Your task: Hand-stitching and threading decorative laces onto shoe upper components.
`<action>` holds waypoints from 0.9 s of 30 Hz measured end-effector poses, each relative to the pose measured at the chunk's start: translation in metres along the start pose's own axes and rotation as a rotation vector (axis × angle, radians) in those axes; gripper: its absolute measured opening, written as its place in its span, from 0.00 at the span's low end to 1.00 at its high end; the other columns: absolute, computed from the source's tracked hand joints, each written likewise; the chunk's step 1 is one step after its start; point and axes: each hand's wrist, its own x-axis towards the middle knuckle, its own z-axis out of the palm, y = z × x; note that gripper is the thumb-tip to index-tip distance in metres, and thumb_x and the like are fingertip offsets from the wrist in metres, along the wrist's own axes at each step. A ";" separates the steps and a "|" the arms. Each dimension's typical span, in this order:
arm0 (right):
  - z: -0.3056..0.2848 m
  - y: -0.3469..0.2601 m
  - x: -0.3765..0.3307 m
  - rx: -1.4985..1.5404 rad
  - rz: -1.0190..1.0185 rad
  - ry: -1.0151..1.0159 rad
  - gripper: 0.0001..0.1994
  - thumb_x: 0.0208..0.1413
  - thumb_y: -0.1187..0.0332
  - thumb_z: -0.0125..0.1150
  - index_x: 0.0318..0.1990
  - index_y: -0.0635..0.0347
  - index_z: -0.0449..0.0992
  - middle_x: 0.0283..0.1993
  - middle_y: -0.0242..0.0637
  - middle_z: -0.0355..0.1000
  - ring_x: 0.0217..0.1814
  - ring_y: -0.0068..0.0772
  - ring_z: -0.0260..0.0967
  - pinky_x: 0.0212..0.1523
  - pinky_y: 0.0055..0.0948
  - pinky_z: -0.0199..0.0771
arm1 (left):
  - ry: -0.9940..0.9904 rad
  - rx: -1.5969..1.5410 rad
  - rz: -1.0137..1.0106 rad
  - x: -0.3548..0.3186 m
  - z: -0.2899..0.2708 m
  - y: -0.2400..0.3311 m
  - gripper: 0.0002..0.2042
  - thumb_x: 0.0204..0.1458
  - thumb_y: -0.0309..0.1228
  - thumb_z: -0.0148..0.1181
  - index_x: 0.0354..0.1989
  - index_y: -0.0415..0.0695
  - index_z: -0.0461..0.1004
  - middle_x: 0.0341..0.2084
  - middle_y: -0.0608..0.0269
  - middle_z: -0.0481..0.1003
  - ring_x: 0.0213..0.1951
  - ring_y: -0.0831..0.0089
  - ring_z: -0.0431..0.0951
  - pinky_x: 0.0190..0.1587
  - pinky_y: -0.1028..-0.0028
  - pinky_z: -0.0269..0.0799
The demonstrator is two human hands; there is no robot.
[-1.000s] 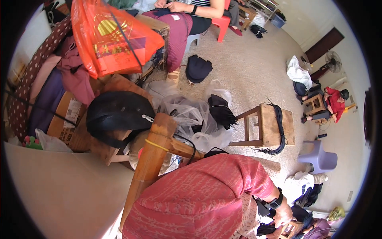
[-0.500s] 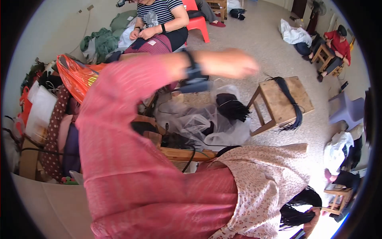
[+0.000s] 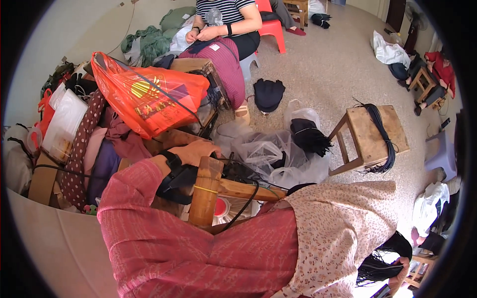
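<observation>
My left hand [image 3: 195, 151], with a black band and device at the wrist, reaches over a wooden frame beside an upright wooden post [image 3: 202, 193] that has a yellow band round it. Its fingers bend down behind the top of the post, and whatever is under them is hidden. At the lower right edge, my right hand [image 3: 400, 273] is closed on a bundle of black cords [image 3: 380, 265]. A floral apron [image 3: 333, 218] lies across my lap. Just beyond my left hand, clear plastic bags [image 3: 263, 154] lie on the floor with a black cord bundle [image 3: 309, 136].
A wooden stool [image 3: 375, 124] bears a dark cord bundle [image 3: 380, 134]. An orange plastic bag [image 3: 159, 109] and piled cloth and boxes crowd the left. Beyond, a person in a striped shirt [image 3: 233, 14] sits working. A dark cloth item [image 3: 269, 95] lies on the floor.
My left hand has come down and to the left, from above the plastic bags to beside the wooden post. The whole view has shifted, and the orange bag now shows fully.
</observation>
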 end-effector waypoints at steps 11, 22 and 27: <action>0.014 0.010 -0.041 0.092 0.001 0.090 0.07 0.47 0.64 0.61 0.25 0.54 0.70 0.22 0.29 0.62 0.25 0.24 0.62 0.30 0.23 0.63 | -0.428 -0.378 -0.423 -0.026 -0.029 -0.083 0.22 0.36 0.40 0.75 0.37 0.41 0.77 0.36 0.63 0.79 0.36 0.70 0.76 0.38 0.71 0.71; 0.031 0.023 -0.067 0.088 0.036 0.225 0.07 0.46 0.65 0.60 0.22 0.54 0.70 0.20 0.30 0.63 0.24 0.26 0.62 0.29 0.26 0.64 | -0.422 -0.394 -0.485 0.069 -0.082 -0.035 0.33 0.45 0.57 0.64 0.49 0.40 0.74 0.39 0.61 0.75 0.41 0.72 0.75 0.41 0.71 0.70; 0.028 0.038 -0.078 -0.045 -0.147 0.231 0.06 0.44 0.65 0.60 0.23 0.54 0.71 0.21 0.31 0.64 0.25 0.26 0.62 0.30 0.25 0.64 | -0.620 0.113 -0.344 0.122 -0.009 -0.066 0.31 0.39 0.59 0.66 0.35 0.38 0.81 0.32 0.56 0.80 0.34 0.65 0.79 0.37 0.65 0.74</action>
